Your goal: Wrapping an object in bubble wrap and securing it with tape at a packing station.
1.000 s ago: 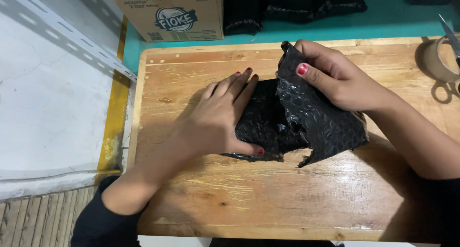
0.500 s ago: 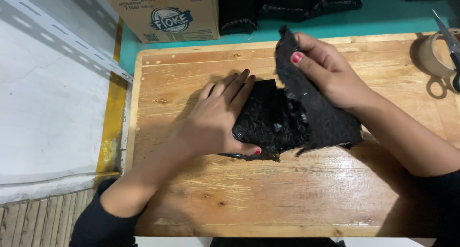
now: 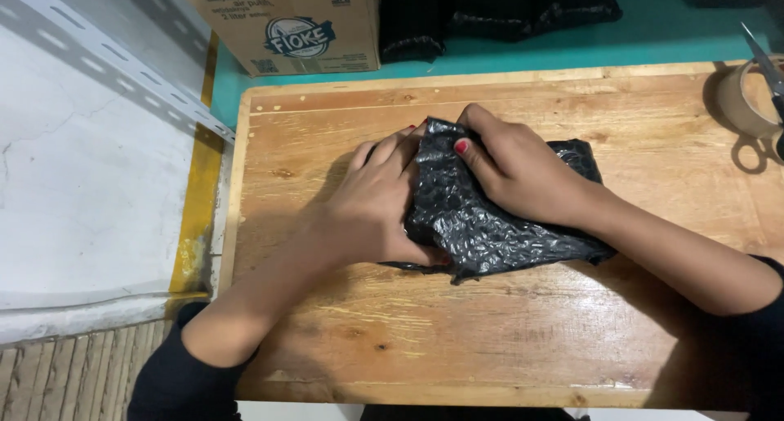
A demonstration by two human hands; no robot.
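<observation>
your left hand (image 3: 371,204) lies flat and open on the left side of the black bubble-wrap bundle (image 3: 490,221), fingers stretched toward the far edge of the wooden table top (image 3: 343,331), thumb tucked against the bundle's near edge. your right hand (image 3: 518,168) presses down on top of the bundle, its fingers curled over a fold of the black wrap and pinning it where it meets your left fingertips. the bundle sits about the middle of the table top, a little nearer the far edge than the near one, with a loose flap trailing under your right wrist toward the right.

at the far right edge of the table top stands a roll of brown packing tape (image 3: 747,102), with a pair of scissors (image 3: 768,70) over it, well apart from your hands. beyond the far left corner, on the teal surface (image 3: 670,37), sits a brown cardboard box (image 3: 286,25), and beside it a heap of dark bags (image 3: 498,8).
</observation>
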